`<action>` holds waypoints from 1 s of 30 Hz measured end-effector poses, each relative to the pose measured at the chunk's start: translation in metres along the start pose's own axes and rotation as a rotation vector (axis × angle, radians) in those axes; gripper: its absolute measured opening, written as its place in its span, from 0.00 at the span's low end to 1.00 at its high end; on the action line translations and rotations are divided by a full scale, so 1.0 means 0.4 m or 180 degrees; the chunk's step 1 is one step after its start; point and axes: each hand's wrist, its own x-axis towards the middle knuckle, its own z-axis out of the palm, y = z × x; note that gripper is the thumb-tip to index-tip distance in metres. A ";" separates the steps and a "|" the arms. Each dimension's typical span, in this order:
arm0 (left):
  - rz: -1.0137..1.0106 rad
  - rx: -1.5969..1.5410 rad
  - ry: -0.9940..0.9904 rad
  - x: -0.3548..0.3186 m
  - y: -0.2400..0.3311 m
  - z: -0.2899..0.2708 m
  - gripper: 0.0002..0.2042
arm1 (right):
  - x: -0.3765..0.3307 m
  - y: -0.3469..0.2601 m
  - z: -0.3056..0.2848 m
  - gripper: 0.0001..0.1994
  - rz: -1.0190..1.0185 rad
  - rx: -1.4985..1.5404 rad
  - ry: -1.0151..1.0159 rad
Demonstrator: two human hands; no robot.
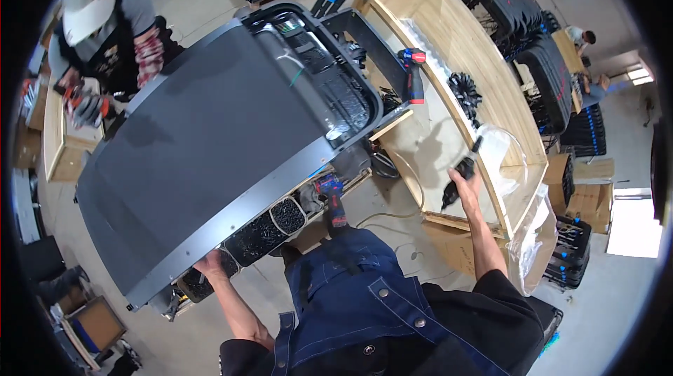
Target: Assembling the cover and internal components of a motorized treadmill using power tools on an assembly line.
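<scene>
My right hand (467, 183) is closed around a black hand-held tool (459, 178) with a narrow grey tip, over the wooden crate on the right. Its exact kind is unclear. My left hand (209, 264) is at the near edge of a large dark grey panel assembly (203, 130), beside black bins of small dark parts (252, 241). The panel rim and the bins partly hide its fingers. At the panel's right end an open black-framed section (315, 67) shows wiring and inner parts.
A blue and red cordless driver (333, 197) hangs near my waist; another (413, 74) lies on the wooden crate's edge (456, 116). Black coiled parts (464, 95) lie in the crate. Across the panel, a co-worker (112, 39) holds a tool. Black frames (505, 4) are stacked behind.
</scene>
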 end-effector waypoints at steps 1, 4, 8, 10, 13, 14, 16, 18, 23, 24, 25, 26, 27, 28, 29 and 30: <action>0.0463 0.0020 0.0113 -0.010 -0.011 0.003 0.19 | 0.060 0.001 0.037 0.18 -0.0177 0.0131 -0.0256; 0.2215 0.2635 0.0594 -0.020 -0.133 0.093 0.17 | 0.215 0.023 0.150 0.20 -0.0190 -0.0183 -0.0755; 0.0715 0.0817 0.1125 -0.125 -0.099 0.094 0.12 | 0.385 0.174 0.341 0.23 -0.0687 -0.0796 -0.1104; 0.0008 0.1142 0.1524 -0.133 -0.265 0.194 0.13 | 0.436 0.241 0.370 0.23 -0.0213 -0.0308 -0.0520; -0.1047 0.1718 0.1148 -0.266 -0.284 0.144 0.13 | 0.484 0.306 0.489 0.23 -0.0289 0.0137 -0.0723; -0.1035 0.2111 0.2049 -0.274 -0.357 0.156 0.12 | 0.506 0.339 0.499 0.22 -0.0232 0.0129 -0.0668; -0.1334 0.2644 0.2354 -0.327 -0.401 0.174 0.11 | 0.496 0.335 0.519 0.22 -0.0068 -0.0188 -0.0950; -0.1607 0.2579 0.2271 -0.344 -0.413 0.142 0.12 | 0.490 0.331 0.519 0.24 0.0176 -0.0623 -0.0982; -0.1802 0.3784 0.2405 -0.368 -0.477 0.133 0.13 | 0.326 0.197 0.377 0.18 -0.0034 -0.0166 -0.1008; -0.1821 0.3758 0.2554 -0.389 -0.482 0.119 0.13 | 0.264 0.079 0.319 0.17 0.0501 0.0317 -0.1661; -0.1819 0.3822 0.2587 -0.385 -0.495 0.106 0.13 | 0.204 -0.004 0.253 0.15 0.0674 0.0435 -0.2076; -0.1874 0.3786 0.2470 -0.368 -0.506 0.074 0.13 | 0.146 -0.049 0.207 0.15 0.0869 0.0553 -0.2481; -0.1887 0.3899 0.2364 -0.351 -0.527 0.069 0.12 | 0.089 -0.054 0.198 0.15 0.1006 0.0668 -0.2730; -0.1853 0.3876 0.2330 -0.336 -0.546 0.071 0.12 | 0.046 -0.053 0.205 0.16 0.1146 0.0790 -0.2970; -0.1799 0.3965 0.2391 -0.327 -0.558 0.073 0.12 | 0.027 0.009 0.241 0.16 0.1142 0.0798 -0.3140; -0.1761 0.4060 0.2419 -0.309 -0.572 0.076 0.12 | 0.031 0.148 0.298 0.15 0.0495 0.0275 -0.2800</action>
